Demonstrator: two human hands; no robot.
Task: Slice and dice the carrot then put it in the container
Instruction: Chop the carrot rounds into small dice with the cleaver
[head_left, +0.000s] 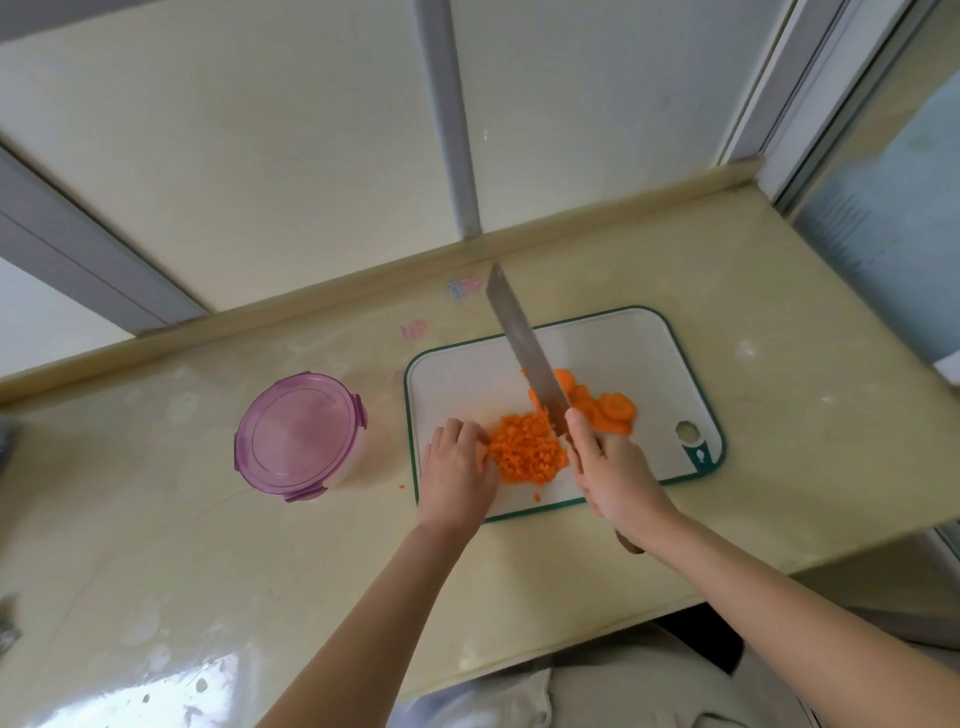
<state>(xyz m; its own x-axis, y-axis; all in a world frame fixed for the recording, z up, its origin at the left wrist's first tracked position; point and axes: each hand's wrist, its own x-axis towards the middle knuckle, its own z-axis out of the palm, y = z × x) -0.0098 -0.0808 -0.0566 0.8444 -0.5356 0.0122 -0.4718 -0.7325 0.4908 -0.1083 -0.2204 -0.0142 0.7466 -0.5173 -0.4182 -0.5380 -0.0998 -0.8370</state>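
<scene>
A white cutting board with a green rim (631, 340) lies on the counter. On it sits a heap of diced carrot (527, 449), with round carrot slices (602, 408) to its right. My right hand (615, 475) grips the handle of a long knife (522, 345), index finger along the blade's back; the blade points away between the dice and the slices. My left hand (457, 475) rests on the board with its fingers curled against the left side of the heap. The round container with a purple lid (296, 436) stands closed, left of the board.
A few stray carrot bits (536, 498) lie at the board's front edge and on the cream counter (208, 561). A raised ledge and wall panels run behind the board. The counter ends just right of the board and at its near edge.
</scene>
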